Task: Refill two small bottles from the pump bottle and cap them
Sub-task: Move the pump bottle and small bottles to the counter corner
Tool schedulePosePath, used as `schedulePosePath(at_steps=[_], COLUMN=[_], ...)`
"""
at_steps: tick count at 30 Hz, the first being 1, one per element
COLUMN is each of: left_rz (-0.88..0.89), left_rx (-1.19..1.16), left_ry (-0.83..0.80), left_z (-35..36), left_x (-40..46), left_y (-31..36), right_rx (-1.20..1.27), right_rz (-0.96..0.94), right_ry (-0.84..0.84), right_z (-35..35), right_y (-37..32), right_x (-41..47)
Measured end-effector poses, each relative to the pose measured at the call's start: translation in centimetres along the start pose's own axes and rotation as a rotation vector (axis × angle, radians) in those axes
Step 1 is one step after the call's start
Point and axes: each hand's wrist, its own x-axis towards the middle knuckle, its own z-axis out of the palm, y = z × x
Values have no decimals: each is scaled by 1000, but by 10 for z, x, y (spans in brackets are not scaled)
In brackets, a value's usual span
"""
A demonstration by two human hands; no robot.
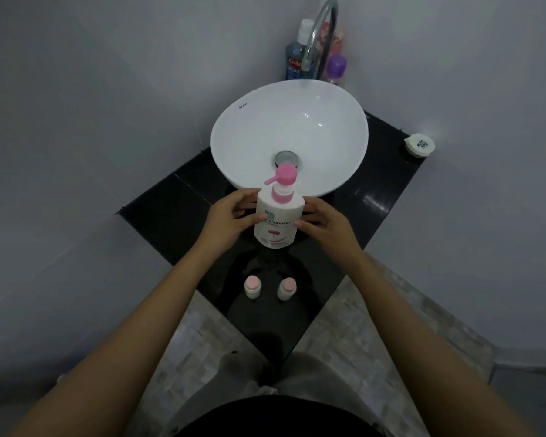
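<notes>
Pump bottle (278,220): upright on the black tabletop (177,209), just in front of the sink (289,137).
Left hand (230,216): grip wrapped on the pump bottle's left side.
Right hand (323,220): grip clasping its right side.
Two small bottles (252,287) – capped in pink, nearer the person than the pump bottle.

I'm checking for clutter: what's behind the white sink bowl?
Behind the sink bowl, a curved tap, blue bottle and purple-capped bottle; their bases are hidden by the rim.
</notes>
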Motion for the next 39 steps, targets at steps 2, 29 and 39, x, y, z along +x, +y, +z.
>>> schedulePosePath(at_steps=[2,29,39], left_rz=[-3,9,-28], left_rx=[-37,-197,-116], left_ry=[-11,573,854], left_z=[3,-67,-150], left_x=[4,-52,-40], left_y=[-1,-7,-35], right_rx=[37,32,12], right_rz=[-20,-210,-239], right_ry=[-32,-599,-788], right_z=[-1,75,169], right_y=[2,-68,-114], right_x=[5,75,154])
